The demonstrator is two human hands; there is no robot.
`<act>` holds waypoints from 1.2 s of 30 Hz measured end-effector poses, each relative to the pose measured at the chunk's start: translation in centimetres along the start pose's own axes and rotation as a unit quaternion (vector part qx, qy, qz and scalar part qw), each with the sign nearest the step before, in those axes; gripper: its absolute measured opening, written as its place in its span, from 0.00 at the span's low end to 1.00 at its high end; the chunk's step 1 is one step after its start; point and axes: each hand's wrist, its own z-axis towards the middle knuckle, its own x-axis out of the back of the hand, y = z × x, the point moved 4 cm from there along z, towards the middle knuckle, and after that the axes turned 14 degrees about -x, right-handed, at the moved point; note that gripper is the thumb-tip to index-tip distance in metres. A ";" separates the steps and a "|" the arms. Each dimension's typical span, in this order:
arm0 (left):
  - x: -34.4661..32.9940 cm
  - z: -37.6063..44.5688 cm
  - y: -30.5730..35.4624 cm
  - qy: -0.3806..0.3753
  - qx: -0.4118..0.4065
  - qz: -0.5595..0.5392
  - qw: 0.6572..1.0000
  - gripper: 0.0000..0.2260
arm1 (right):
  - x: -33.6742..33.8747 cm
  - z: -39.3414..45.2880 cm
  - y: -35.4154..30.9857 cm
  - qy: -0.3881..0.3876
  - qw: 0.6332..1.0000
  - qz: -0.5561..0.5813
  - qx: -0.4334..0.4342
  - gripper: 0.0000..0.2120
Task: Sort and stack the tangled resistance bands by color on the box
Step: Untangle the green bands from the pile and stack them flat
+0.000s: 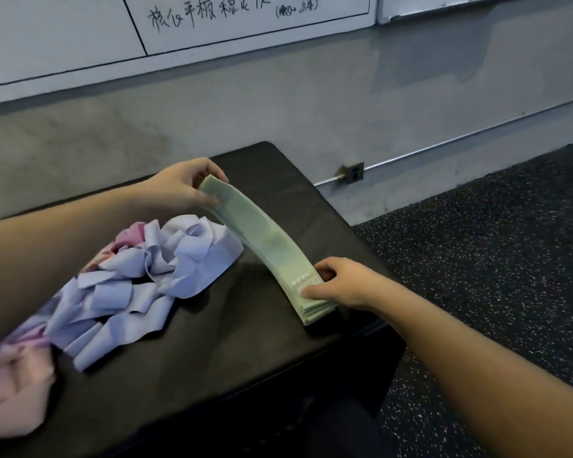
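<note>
Head view: left hand (182, 186) pinches the far end of the green stack (265, 246), right hand (338, 282) grips the near end on the box (212, 342); lower it flat, edges squared, well clear of the tangle (139, 272)

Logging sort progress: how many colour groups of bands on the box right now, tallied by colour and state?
Green bands, one stack held at both ends by the left hand and right hand: 1
Lavender bands, tangled heap: 1
Pink bands, loose at the left edge: 1
Total: 3 colour groups on the box; single bands can't be counted.
</note>
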 end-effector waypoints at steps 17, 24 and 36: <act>-2.7 -24.9 -2.2 0.160 -0.098 0.070 0.980 0.29 | -1.0 -5.7 -5.6 0.036 0.962 -0.174 0.206 0.23; -6.7 -27.0 -6.8 0.155 -0.099 0.107 0.977 0.35 | -3.1 -5.3 -4.9 0.069 0.937 -0.267 0.216 0.27; -7.3 -28.5 -6.6 0.080 -0.065 0.141 0.985 0.23 | -4.8 -5.1 -2.4 0.199 0.862 -0.354 0.303 0.31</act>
